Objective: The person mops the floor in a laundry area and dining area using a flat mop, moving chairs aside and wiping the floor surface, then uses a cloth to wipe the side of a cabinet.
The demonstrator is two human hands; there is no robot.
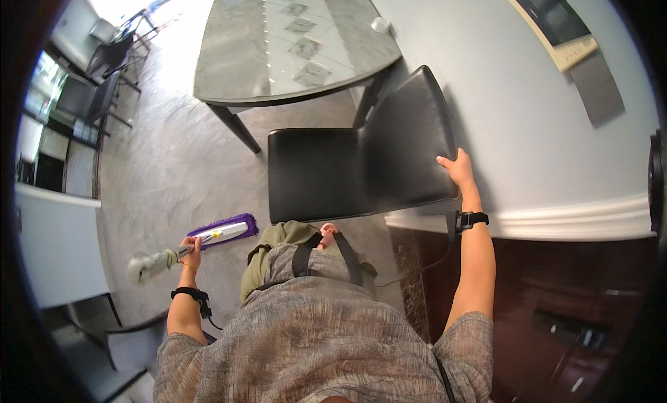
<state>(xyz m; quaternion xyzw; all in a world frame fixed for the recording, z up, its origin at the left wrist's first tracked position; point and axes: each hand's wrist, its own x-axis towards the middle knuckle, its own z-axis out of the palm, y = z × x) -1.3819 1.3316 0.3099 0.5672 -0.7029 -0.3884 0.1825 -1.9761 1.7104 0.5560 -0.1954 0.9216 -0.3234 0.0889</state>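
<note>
My left hand (191, 252) is closed around the pole of a flat mop, whose upper end has a pale grip (151, 266). The mop's purple head (251, 225) with its white plate (229, 231) rests on the grey floor ahead of that hand. At the right, my right hand (459, 168) grips the top edge of the backrest of a black leather-look chair (312, 173), thumb on the front face. The chair stands in front of my legs, its seat pointing left and its back close to the wall. The fingers behind the backrest are hidden.
Beyond the chair is a glass-topped dining table (234, 64) with a small white round object (380, 24) on it. A wall-mounted intercom panel (557, 22) hangs on the right wall (521, 142). Dark chairs (78, 98) line the left, and a dark red door (547, 299) is at lower right.
</note>
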